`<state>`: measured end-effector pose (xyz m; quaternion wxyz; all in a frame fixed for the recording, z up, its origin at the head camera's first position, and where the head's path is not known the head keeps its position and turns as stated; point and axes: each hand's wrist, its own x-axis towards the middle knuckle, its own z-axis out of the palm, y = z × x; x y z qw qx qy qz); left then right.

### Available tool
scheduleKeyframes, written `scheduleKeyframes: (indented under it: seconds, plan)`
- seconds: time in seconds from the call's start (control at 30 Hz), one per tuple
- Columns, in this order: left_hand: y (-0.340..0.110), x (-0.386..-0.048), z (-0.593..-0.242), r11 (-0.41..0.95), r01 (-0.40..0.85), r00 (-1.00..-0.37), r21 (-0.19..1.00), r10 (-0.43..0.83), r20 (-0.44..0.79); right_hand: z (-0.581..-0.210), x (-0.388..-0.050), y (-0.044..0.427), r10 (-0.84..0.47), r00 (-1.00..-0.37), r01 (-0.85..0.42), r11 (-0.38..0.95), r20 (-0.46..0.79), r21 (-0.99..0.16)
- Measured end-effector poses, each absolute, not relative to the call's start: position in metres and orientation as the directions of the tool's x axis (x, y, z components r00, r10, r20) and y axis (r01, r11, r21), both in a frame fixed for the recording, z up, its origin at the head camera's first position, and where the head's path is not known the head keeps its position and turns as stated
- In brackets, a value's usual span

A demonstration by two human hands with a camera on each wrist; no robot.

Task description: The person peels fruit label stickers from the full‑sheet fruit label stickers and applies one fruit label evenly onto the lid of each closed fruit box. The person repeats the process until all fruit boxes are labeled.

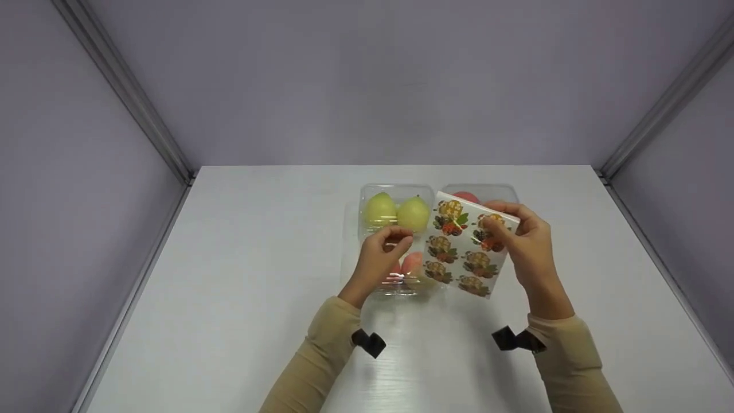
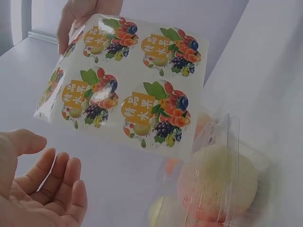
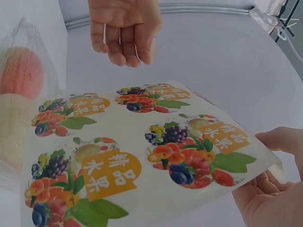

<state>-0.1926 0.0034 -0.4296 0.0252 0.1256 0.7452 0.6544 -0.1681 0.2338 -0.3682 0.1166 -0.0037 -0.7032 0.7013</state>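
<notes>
My right hand (image 1: 532,252) pinches a white sticker sheet (image 1: 462,257) by its upper right edge, thumb in front and fingers behind. Fruit stickers with orange labels fill the sheet, printed in several rows. Left of the sheet, my left hand (image 1: 375,261) hovers with nothing in it; the left wrist view shows its fingers (image 2: 59,175) loosely bent and the thumb apart from them. Under and behind both hands stand clear plastic boxes of fruit. One holds yellow-green fruit (image 1: 381,211), another in front of it reddish peaches (image 1: 413,265), partly covered by the sheet and left hand.
A further clear box (image 1: 500,193) with a red fruit (image 1: 467,197) stands at the back right, half hidden by the sheet and right hand. The white table (image 1: 258,258) is enclosed by a back wall (image 1: 390,86) and side walls.
</notes>
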Motion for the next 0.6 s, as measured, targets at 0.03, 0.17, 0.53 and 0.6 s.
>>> scheduleKeyframes:
  seconds: [0.03,0.17,0.53,0.6]
  plan:
    - [0.004,-0.193,-0.429,0.114,0.158,-0.966,0.981,0.221,0.130,-0.369,-0.169,0.233,0.163,-0.974,-0.158,0.005,0.157,-0.987]
    - [0.006,-0.192,-0.428,0.107,0.172,-0.961,0.979,0.235,0.143,-0.374,-0.169,0.228,0.142,-0.979,-0.149,-0.006,0.147,-0.989]
    - [0.012,-0.189,-0.427,0.092,0.160,-0.968,0.983,0.212,0.138,-0.381,-0.170,0.218,0.120,-0.991,-0.057,-0.055,0.050,-0.997]
    - [0.012,-0.189,-0.428,0.090,0.158,-0.969,0.983,0.204,0.137,-0.383,-0.171,0.217,0.107,-0.994,-0.032,-0.073,0.024,-0.997]
